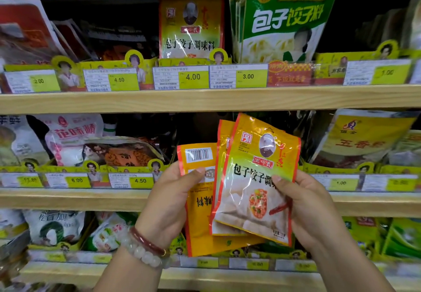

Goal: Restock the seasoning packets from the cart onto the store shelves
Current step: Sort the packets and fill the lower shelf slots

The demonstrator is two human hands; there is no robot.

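I hold a small fan of orange-yellow dumpling seasoning packets in front of the middle shelf. My left hand (168,203) grips a packet turned back side out (198,221), its barcode at the top. My right hand (312,207) pinches the front packet (255,177), face forward, with a third packet partly hidden behind it. A matching packet (190,26) stands upright on the top shelf above the 4.00 price tag (181,77). The cart is not in view.
Wooden shelf boards (205,99) run across at three levels, fronted by yellow price tags. Tall green and white packets (284,18) stand right of the matching slot. Red, white and yellow packets fill neighbouring slots. A dark gap (200,127) lies behind the held packets.
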